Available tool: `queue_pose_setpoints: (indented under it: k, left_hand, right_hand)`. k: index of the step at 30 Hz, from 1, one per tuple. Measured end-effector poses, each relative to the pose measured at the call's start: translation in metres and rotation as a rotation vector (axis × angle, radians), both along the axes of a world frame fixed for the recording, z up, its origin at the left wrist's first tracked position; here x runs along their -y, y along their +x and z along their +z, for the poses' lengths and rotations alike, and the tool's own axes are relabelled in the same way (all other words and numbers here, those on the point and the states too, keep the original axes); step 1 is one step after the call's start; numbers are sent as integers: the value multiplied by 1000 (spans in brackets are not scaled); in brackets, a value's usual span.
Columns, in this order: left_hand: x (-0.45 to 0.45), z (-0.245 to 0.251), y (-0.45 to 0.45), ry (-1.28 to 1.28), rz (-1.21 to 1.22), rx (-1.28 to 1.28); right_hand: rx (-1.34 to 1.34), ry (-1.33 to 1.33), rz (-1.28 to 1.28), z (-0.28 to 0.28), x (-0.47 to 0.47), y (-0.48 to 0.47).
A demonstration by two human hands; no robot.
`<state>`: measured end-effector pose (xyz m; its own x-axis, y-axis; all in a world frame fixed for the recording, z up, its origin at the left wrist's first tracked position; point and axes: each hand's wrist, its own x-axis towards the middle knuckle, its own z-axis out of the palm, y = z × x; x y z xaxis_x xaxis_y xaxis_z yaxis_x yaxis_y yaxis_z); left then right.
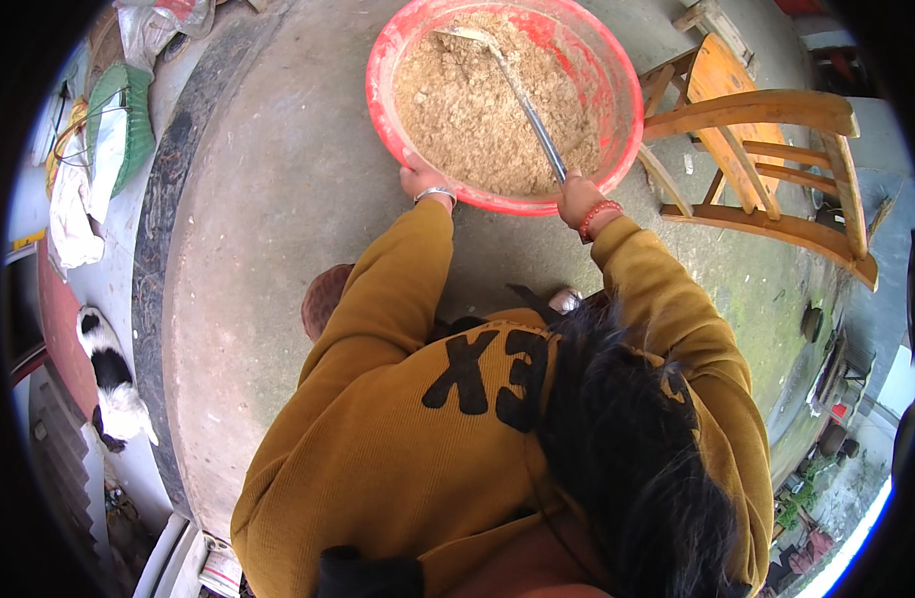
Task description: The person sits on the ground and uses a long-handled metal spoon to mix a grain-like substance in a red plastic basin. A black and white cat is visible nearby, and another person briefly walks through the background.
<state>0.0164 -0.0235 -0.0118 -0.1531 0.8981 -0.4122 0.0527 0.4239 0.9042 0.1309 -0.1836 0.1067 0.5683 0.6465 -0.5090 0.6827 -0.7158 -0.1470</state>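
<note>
A large red plastic basin stands on the concrete floor, holding a tan, crumbly, damp-looking mash. My left hand grips the basin's near left rim, with the thumb over the edge. In my right hand, at the near right rim, is the end of a metal handle. It belongs to a long-handled metal ladle or scoop, which slants up and left across the basin. The head of this tool lies partly in the mash near the far side, so its exact shape is hidden.
A wooden chair lies tipped over just right of the basin. A black and white animal, perhaps a cat, lies at the left, beyond a dark floor strip. Farther up the left side are a green woven basket and sacks.
</note>
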Motion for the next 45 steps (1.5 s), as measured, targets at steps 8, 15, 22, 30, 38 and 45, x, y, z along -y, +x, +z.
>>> queue_pose_setpoints:
  k: [8,15,22,30,38,45]
  left_hand:
    - [-4,-20,1,71,29,-32]
    - [1,-1,-1,19,-28,-31]
    - [-1,-13,-2,19,-35,-56]
    - [0,-4,-1,7,4,-8]
    - [0,-11,-1,46,-54,-130]
    - [-2,-9,-3,14,-42,-86]
  right_hand:
    - [-84,-34,-31,26,102,-3]
    - [-57,42,-2,100,167,10]
    - [-25,127,-159,156,187,-11]
    - [-127,28,-48,131,179,-24]
    - [-471,281,-375,-6,97,-61]
    - [-951,427,-734,36,111,-44]
